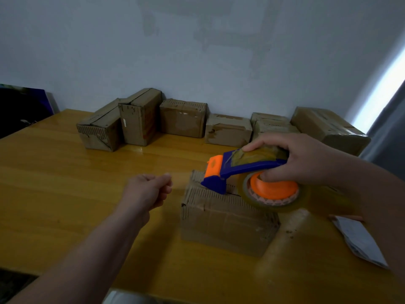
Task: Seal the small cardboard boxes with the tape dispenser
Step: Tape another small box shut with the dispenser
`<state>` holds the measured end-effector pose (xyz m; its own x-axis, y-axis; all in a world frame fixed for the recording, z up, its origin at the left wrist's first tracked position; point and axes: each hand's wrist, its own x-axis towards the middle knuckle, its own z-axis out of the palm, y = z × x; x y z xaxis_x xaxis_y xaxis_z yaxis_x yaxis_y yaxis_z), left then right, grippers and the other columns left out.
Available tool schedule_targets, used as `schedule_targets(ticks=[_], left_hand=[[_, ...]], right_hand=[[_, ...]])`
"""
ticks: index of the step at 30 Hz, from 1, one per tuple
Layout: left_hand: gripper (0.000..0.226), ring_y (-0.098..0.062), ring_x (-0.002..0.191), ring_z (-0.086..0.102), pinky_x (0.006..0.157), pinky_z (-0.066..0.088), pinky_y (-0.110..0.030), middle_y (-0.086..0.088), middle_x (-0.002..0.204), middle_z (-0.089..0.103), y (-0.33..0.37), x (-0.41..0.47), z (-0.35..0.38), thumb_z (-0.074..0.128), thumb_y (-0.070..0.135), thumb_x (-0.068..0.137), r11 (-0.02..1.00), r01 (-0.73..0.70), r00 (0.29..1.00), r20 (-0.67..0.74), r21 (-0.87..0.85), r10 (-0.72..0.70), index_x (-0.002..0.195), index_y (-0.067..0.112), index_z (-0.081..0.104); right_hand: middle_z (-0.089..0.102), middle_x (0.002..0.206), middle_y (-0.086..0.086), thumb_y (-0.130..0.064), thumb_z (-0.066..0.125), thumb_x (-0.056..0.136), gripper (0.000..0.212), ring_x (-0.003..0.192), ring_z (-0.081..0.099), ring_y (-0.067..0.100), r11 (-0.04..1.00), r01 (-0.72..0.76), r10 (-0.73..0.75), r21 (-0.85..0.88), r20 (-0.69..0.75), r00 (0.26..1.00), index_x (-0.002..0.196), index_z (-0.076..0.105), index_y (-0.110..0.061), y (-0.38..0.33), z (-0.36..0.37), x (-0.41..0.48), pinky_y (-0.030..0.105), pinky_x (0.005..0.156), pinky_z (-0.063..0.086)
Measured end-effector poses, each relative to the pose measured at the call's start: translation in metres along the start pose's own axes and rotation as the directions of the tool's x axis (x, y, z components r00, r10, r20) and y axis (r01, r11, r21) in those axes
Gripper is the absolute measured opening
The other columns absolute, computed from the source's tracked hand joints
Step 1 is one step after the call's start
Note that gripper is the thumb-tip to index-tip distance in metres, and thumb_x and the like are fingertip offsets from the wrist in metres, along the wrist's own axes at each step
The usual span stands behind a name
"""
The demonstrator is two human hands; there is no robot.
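Observation:
A small worn cardboard box [225, 220] sits on the yellow wooden table [65, 183], near its front. My right hand [306, 159] grips a blue and orange tape dispenser [247, 174] with a clear tape roll, and the dispenser's front end rests on the box's top. My left hand [149, 189] hovers just left of the box with its fingers curled loosely, thumb and forefinger nearly pinched. It looks blurred, and whether it holds a tape end I cannot tell.
Several more cardboard boxes [182, 119] stand in a row along the wall at the table's back. White folded paper [359, 240] lies at the right edge. A dark panel [19, 106] leans at the far left.

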<state>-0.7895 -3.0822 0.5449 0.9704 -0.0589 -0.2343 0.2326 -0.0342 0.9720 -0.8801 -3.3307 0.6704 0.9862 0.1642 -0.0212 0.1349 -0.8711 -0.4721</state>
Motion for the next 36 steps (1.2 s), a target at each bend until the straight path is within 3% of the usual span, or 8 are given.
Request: schedule_targets(ticks=[6,13,19,22,25,28,32,36], left_hand=[[0.025,-0.014,0.051,0.048,0.048,0.040,-0.025,-0.003,0.056,0.058,-0.022,0.000,0.012,0.062,0.020,0.090,0.998,0.002,1.000,-0.018,0.068,-0.001,0.071,0.004,0.064],[0.035,-0.019,0.055,0.054,0.053,0.039,-0.029,-0.005,0.059,0.062,-0.038,0.005,0.028,0.056,0.027,0.094,0.871,-0.204,0.977,0.035,0.448,0.211,0.062,0.013,0.064],[0.025,-0.029,0.082,0.065,0.078,0.055,-0.044,-0.012,0.086,0.070,-0.041,0.012,0.020,0.055,0.030,0.093,0.799,-0.094,0.990,0.143,0.594,0.010,0.086,0.011,0.068],[0.020,-0.019,0.095,0.062,0.088,0.052,-0.040,-0.003,0.099,0.068,-0.028,-0.001,0.018,0.047,0.020,0.096,0.917,-0.183,0.983,0.090,0.354,0.161,0.092,0.019,0.066],[0.039,-0.012,0.113,0.052,0.091,0.044,-0.028,0.005,0.126,0.053,-0.008,-0.025,0.024,0.043,0.018,0.094,0.987,-0.153,0.949,0.271,-0.044,0.159,0.132,0.025,0.050],[0.061,-0.005,0.107,0.047,0.080,0.040,-0.024,0.008,0.132,0.045,-0.008,-0.042,0.030,0.055,0.022,0.087,0.988,-0.145,0.904,0.413,0.049,0.112,0.143,0.033,0.034],[0.032,-0.001,0.094,0.056,0.070,0.042,-0.019,0.014,0.106,0.059,-0.001,-0.045,0.029,0.059,0.023,0.088,0.984,-0.120,0.887,0.460,0.129,0.048,0.115,0.038,0.052],[0.036,-0.003,0.092,0.057,0.066,0.043,-0.020,0.013,0.104,0.060,0.009,-0.038,0.033,0.072,0.030,0.078,0.961,-0.148,0.894,0.448,0.235,0.028,0.108,0.036,0.053]], right_hand=[[0.060,0.098,-0.013,-0.022,0.071,0.080,0.044,0.080,0.062,0.020,1.000,-0.018,0.018,-0.003,-0.014,1.000,0.109,0.053,-0.050,0.000,0.002,0.000,0.038,0.074,0.053],[0.059,0.098,-0.014,-0.022,0.071,0.079,0.044,0.080,0.061,0.017,1.000,-0.011,0.011,-0.001,-0.045,0.999,0.108,0.053,-0.051,0.001,0.005,-0.001,0.040,0.076,0.054],[0.061,0.094,-0.014,-0.022,0.071,0.078,0.044,0.079,0.063,0.024,1.000,0.005,-0.004,0.011,-0.077,0.997,0.104,0.053,-0.053,0.002,0.007,-0.002,0.044,0.075,0.055],[0.060,0.096,-0.016,-0.022,0.071,0.078,0.044,0.080,0.063,0.021,1.000,0.012,-0.011,0.003,-0.084,0.996,0.103,0.052,-0.054,0.002,0.007,-0.002,0.045,0.077,0.054],[0.059,0.098,-0.017,-0.021,0.070,0.079,0.045,0.081,0.061,0.017,1.000,0.017,-0.016,0.009,-0.082,0.996,0.102,0.051,-0.054,0.002,0.007,-0.002,0.042,0.078,0.054],[0.062,0.098,-0.012,-0.022,0.070,0.078,0.045,0.080,0.062,0.018,1.000,0.010,-0.010,0.003,-0.093,0.996,0.102,0.051,-0.055,0.003,0.008,-0.001,0.046,0.077,0.054],[0.062,0.098,-0.011,-0.024,0.069,0.078,0.045,0.080,0.062,0.020,1.000,0.021,-0.020,0.009,-0.103,0.994,0.101,0.050,-0.057,0.004,0.010,0.000,0.048,0.076,0.054],[0.062,0.098,-0.012,-0.021,0.070,0.078,0.045,0.082,0.064,0.027,0.999,0.032,-0.027,0.044,-0.122,0.992,0.105,0.053,-0.053,0.005,0.012,-0.002,0.050,0.076,0.054]])
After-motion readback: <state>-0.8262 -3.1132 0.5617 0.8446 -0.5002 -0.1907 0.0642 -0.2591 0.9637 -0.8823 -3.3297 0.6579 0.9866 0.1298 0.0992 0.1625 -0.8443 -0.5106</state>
